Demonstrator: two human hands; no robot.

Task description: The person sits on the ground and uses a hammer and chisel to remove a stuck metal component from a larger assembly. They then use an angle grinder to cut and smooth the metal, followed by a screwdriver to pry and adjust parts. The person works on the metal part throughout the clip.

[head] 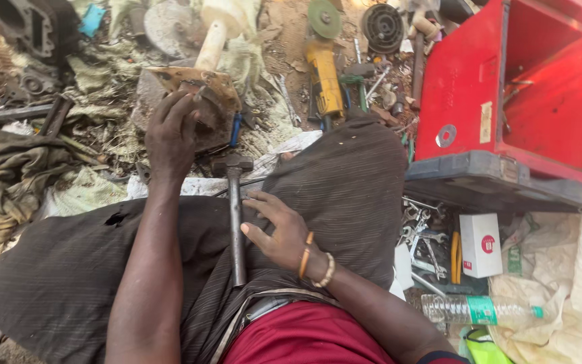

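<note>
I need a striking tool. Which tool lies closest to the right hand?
The hammer across the lap, beside the right hand; the yellow angle grinder lies farther away on the ground.

Scrap clutter point(102, 87) around metal piece point(200, 87)

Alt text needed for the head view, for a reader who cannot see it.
A seated person's left hand presses on a rusty metal part on littered ground, while the right hand rests beside a hammer lying across the lap. A yellow angle grinder, an open red toolbox and a plastic bottle lie nearby.
</note>
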